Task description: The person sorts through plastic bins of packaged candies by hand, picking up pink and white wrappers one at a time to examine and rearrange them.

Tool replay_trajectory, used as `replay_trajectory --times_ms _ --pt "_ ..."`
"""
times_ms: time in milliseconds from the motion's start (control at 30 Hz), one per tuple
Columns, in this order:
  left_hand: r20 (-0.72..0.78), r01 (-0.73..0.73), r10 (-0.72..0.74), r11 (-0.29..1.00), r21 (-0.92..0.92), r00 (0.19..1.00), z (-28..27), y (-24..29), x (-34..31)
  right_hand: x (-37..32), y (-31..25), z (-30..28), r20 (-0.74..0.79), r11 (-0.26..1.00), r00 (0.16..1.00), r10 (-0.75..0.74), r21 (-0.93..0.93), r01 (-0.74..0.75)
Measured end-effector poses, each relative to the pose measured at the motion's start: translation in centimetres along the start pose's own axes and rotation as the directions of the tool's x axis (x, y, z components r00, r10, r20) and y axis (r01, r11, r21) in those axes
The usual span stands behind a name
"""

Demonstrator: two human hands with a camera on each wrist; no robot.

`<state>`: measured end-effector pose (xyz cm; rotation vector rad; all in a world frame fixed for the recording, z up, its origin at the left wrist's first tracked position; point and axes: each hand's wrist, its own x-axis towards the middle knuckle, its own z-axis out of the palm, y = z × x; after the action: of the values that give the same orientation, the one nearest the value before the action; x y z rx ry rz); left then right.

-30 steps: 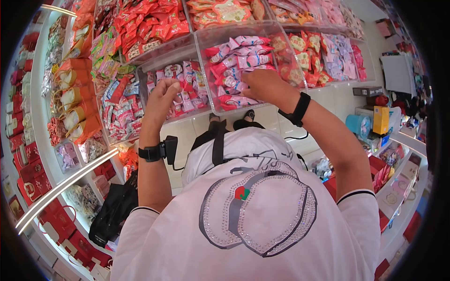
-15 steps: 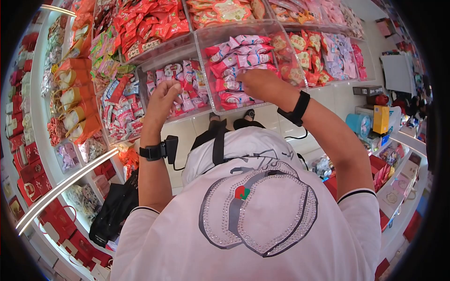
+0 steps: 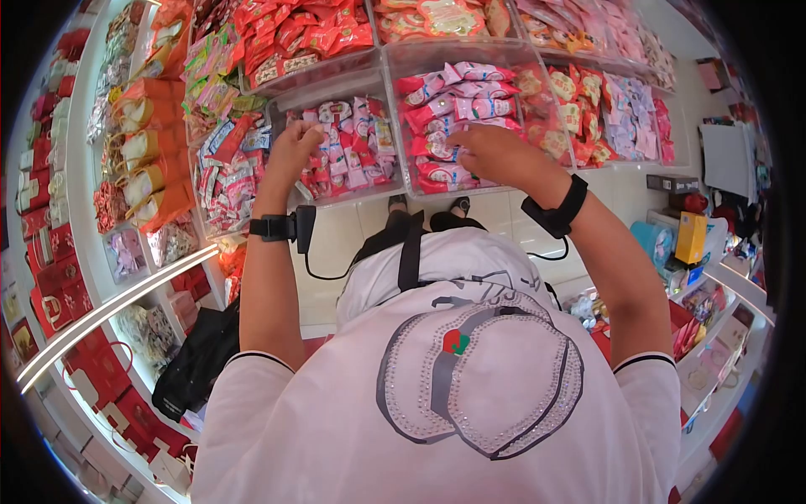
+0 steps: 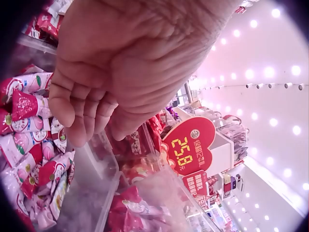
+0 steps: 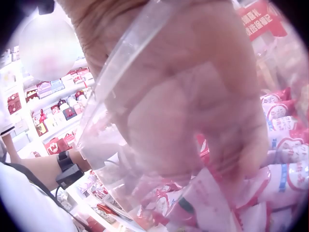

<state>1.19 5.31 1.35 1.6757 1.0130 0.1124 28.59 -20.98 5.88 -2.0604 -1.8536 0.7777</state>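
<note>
In the head view my right hand (image 3: 495, 154) reaches into a clear bin (image 3: 398, 160) of pink-and-white wrapped packets (image 3: 487, 73), its fingers down among the front rows. In the right wrist view a red packet end (image 5: 203, 149) shows beside the palm; the fingertips are partly hidden, and I cannot tell whether they grip a packet. My left hand (image 3: 294, 155) hangs over the left edge of the neighbouring bin of similar packets (image 3: 357, 151). Its fingers are loosely bent in the left wrist view (image 4: 91, 106) with nothing between them.
Bins of red packets (image 3: 306, 34) stand behind, with lilac packets (image 3: 634, 118) to the right. A heart-shaped red price sign (image 4: 188, 150) rises beside the bins. Orange gift bags (image 3: 155, 160) line the left shelf. A black bag (image 3: 197, 361) lies lower left.
The head view has shifted, so the bins appear further right. My right hand's fingers have spread slightly over the packets. The left hand keeps nearly the same pose, nearer the bin's left edge.
</note>
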Motion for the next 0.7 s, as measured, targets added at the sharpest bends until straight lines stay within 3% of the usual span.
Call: replay_trajectory --times_ms 33,133,233,300,367,533,600,700 --pt "-0.009 -0.02 0.021 0.999 0.029 1.0 -0.1 -0.5 0.7 0.0 0.0 -0.1 -0.048 0.999 0.998 -0.028 0.022 0.029" --pt "-0.006 -0.075 0.075 0.993 0.088 0.997 0.8 -1.5 2.4 -0.4 -1.5 -2.7 -0.025 0.99 0.995 0.097 0.102 -0.094" --pt "0.093 -0.033 0.013 0.975 0.218 0.996 2.7 -2.0 4.1 -1.1 -1.6 -3.4 -0.142 0.974 0.987 0.078 0.223 -0.045" --pt "0.121 -0.03 -0.028 0.891 0.453 0.992 3.9 -3.4 6.0 -1.6 -2.4 -4.3 -0.167 0.965 0.981 0.1 0.256 -0.055" --pt "0.124 -0.079 -0.009 0.721 0.689 0.992 5.3 -3.6 7.0 -2.3 -3.4 -5.0 -0.173 0.95 0.973 0.154 0.297 -0.097" --pt "0.186 -0.002 -0.171 0.73 0.684 0.968 6.7 -2.0 7.5 -3.7 -4.2 -5.1 -0.165 0.898 0.944 0.284 0.391 -0.202" --pt "0.163 0.059 -0.23 0.73 0.681 0.96 7.4 -1.7 7.8 -4.0 -4.4 -5.3 -0.114 0.815 0.927 0.357 0.522 -0.25" --pt "0.124 0.012 -0.128 0.741 0.671 0.984 8.0 -3.1 8.1 -4.4 -4.0 -5.2 -0.128 0.715 0.908 0.398 0.663 -0.22"
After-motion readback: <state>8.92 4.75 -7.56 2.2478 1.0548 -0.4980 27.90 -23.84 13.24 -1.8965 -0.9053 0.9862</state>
